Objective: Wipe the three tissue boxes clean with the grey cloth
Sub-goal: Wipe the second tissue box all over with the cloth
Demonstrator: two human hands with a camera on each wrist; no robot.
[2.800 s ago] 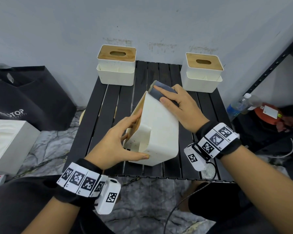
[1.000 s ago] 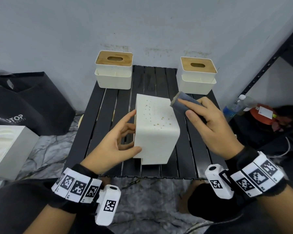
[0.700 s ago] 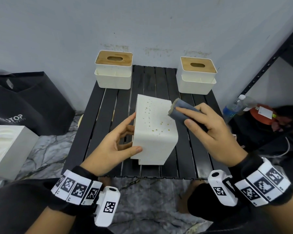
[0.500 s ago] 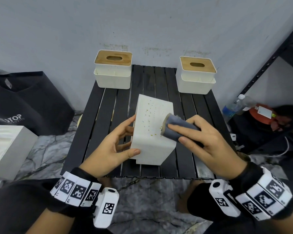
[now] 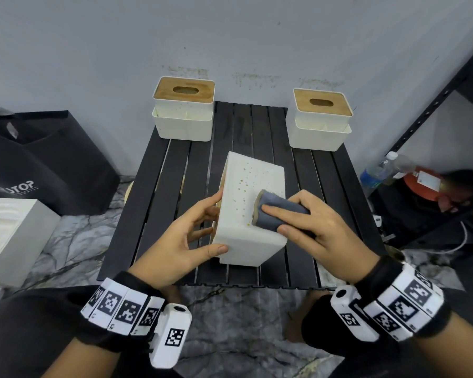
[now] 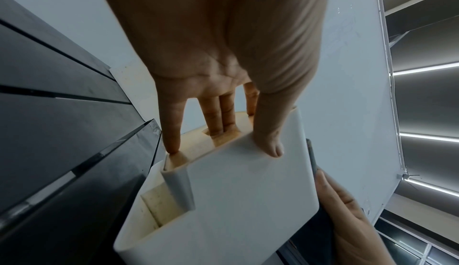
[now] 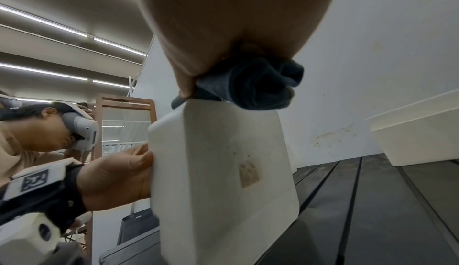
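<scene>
A white tissue box (image 5: pixel 246 241) lies on its side mid-table, its upward face dotted with yellowish spots. My left hand (image 5: pixel 210 227) grips its left end, thumb on the near face and fingers on the wooden lid (image 6: pixel 198 143), two of them in the slot. In my right hand (image 5: pixel 292 219) is the rolled grey cloth (image 5: pixel 269 222), pressed onto the spotted face near its right edge. From the right wrist, the cloth (image 7: pixel 250 84) sits on the box's (image 7: pixel 223 171) top edge. Two more boxes with wooden lids stand upright at the back left (image 5: pixel 183 124) and back right (image 5: pixel 318 132).
The black slatted table (image 5: pixel 161 192) stands against a grey wall. A black bag (image 5: pixel 47 170) and a white carton (image 5: pixel 8 236) are on the floor to the left. To the right are a water bottle (image 5: pixel 377 173), a dark metal rack (image 5: pixel 434 105) and cables.
My right hand has carried the cloth from beside the box's right edge onto the spotted face and drawn it toward me. The left hand keeps its hold on the box.
</scene>
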